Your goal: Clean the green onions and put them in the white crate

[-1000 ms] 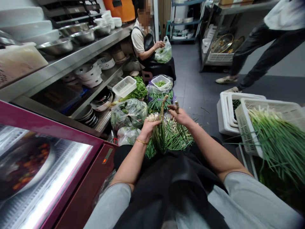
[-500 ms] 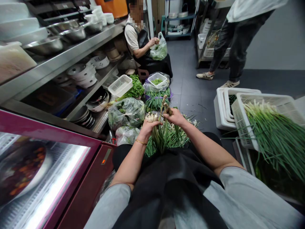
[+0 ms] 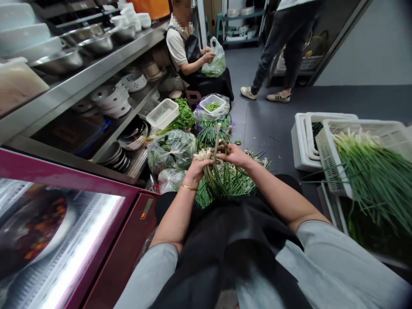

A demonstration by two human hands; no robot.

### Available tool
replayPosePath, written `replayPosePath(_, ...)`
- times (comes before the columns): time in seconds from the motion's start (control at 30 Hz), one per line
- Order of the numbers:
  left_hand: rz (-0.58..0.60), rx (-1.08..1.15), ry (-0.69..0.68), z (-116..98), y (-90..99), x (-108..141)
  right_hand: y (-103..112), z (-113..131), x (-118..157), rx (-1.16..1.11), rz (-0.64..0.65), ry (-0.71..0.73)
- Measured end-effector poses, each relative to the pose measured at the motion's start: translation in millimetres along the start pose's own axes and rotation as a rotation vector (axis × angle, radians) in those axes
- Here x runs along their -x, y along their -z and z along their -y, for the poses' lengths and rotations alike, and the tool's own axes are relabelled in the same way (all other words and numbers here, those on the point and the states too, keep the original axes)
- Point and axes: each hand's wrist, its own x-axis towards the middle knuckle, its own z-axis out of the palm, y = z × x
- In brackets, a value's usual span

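Note:
My left hand (image 3: 198, 168) is closed round a bunch of green onions (image 3: 210, 182), whose pale root ends stick up above my thumb. Close beside it on the right, my right hand (image 3: 233, 155) pinches a few stalks with brownish, dirty ends; one pale stalk stands upright between the two hands. The green leaves hang down toward my black apron (image 3: 231, 231). Beneath and beyond my hands lies a loose heap of green onions (image 3: 243, 180) on the floor. My right fingertips are partly hidden behind the stalks.
A seated person (image 3: 185, 47) holds a plastic bag (image 3: 215, 62) ahead. Someone's legs (image 3: 273, 47) stand at the back right. Bagged greens (image 3: 172, 150) lie left of the heap. At right, a white basket (image 3: 331, 167) holds green onions. Steel shelving (image 3: 106, 64) and a lit cabinet (image 3: 128, 214) line the left.
My hands have come closer together, and a pale stalk now stands up between them. The standing person has stepped to the left. The seated person's hands have shifted slightly at the bag.

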Motion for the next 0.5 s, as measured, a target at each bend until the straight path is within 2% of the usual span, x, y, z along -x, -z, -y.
replayPosePath(0.07, -0.022, -0.015, -0.003, -0.5, -2.1, 2.1, -8.6, -4.4, -8.6, 0.019, -0.044, 0.022)
replayPosePath(0.2, -0.042, -0.068, -0.014, 1.9, 0.8, 5.6, 0.6, -6.4, -15.4, 0.006, -0.218, 0.057)
replayPosePath(0.33, -0.050, -0.089, -0.088, 9.2, -3.8, 3.3, -6.5, -9.7, -10.8, 0.044, -0.231, 0.043)
replayPosePath(0.43, -0.045, -0.052, -0.142, 10.7, -7.2, 2.3, -14.4, -10.4, -3.8, 0.261, -0.226, 0.102)
replayPosePath(0.5, -0.011, -0.043, -0.111, 8.8, -5.5, 4.3, -9.5, -7.5, 0.5, 0.378, -0.193, 0.140)
